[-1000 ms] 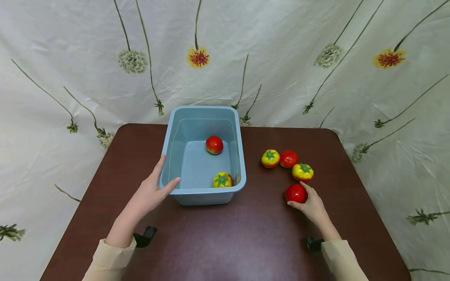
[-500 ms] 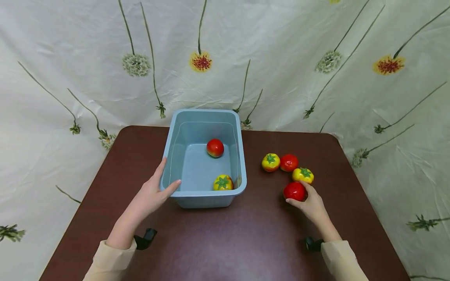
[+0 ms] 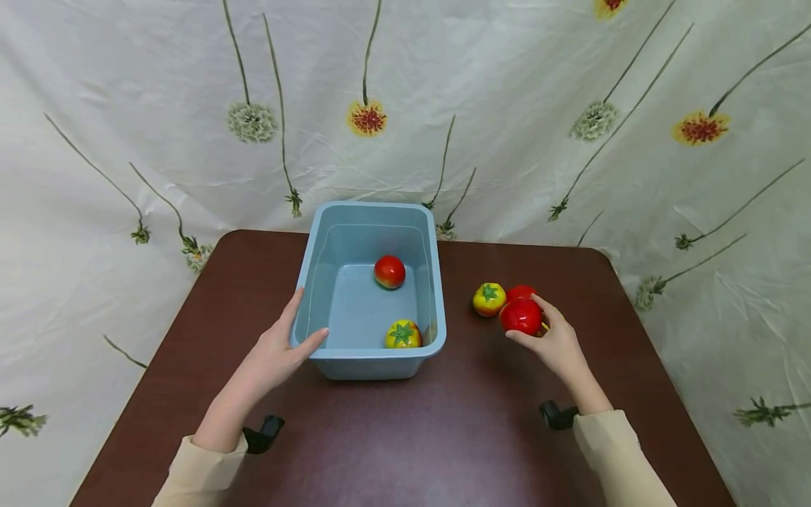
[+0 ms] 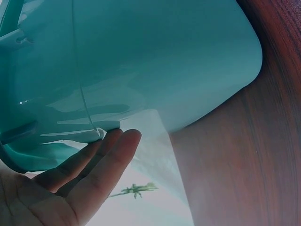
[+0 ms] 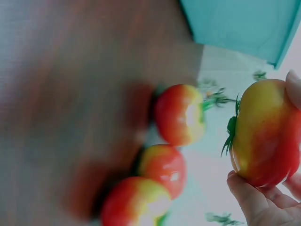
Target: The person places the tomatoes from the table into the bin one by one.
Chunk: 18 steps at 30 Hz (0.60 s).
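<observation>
My right hand (image 3: 559, 341) holds a glossy red toy tomato (image 3: 521, 317) between thumb and fingers, above the table. In the right wrist view this tomato (image 5: 265, 134) shows a yellow top with a green leafy calyx. Behind it lie a red tomato (image 3: 521, 290) and one with its yellow top up, both partly covered, beside another yellow-topped tomato (image 3: 489, 299). My left hand (image 3: 275, 355) rests at the near left corner of a blue plastic bin (image 3: 374, 353), thumb over the rim, straight fingers (image 4: 101, 176) along the outer wall. Inside sit a red tomato (image 3: 389, 272) and a yellow-topped one (image 3: 403, 334).
The bin stands on a dark brown table (image 3: 405, 436) with rounded far corners. A pale cloth (image 3: 507, 84) printed with flowers hangs behind and around it. A black strap mount (image 3: 262, 433) sits at each wrist.
My right hand has lifted the red tomato off the table and moved it away from me and slightly left, over the other tomatoes. The left hand stays at the bin corner.
</observation>
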Motion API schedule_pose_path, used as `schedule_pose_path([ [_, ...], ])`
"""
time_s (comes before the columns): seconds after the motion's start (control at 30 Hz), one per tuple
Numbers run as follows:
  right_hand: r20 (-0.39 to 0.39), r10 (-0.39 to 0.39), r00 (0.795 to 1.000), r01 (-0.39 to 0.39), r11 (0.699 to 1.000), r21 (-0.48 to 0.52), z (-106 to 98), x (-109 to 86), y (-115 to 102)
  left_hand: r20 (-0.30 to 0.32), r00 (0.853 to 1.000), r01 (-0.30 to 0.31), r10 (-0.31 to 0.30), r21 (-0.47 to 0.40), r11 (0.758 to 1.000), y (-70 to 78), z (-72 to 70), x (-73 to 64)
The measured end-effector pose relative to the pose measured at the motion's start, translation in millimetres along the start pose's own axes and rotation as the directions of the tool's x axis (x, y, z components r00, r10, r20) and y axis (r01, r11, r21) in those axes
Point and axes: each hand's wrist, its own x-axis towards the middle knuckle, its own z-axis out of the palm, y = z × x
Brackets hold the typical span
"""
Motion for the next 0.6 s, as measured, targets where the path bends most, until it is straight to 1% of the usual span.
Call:
schedule_pose_path([
  [0.23,-0.019,-0.097,0.995,0.097,0.995,-0.015,-5.1,16.0,-34.2,-0.001,1.000,0.000,0.000,0.000,1.000,-0.3,-0.1,-1.2],
  [0.43,-0.002,-0.146,0.989,0.146,0.989,-0.013,-8.3,27.6,-66.5,-0.005,1.000,-0.002,0.002,-0.007,1.000,-0.8,0.1,-1.9],
  [0.6,0.014,-0.173,0.985,0.173,0.985,-0.014,-8.6,32.1,-89.5,-0.006,1.000,-0.007,0.007,-0.013,1.000,-0.8,-0.2,-2.4],
])
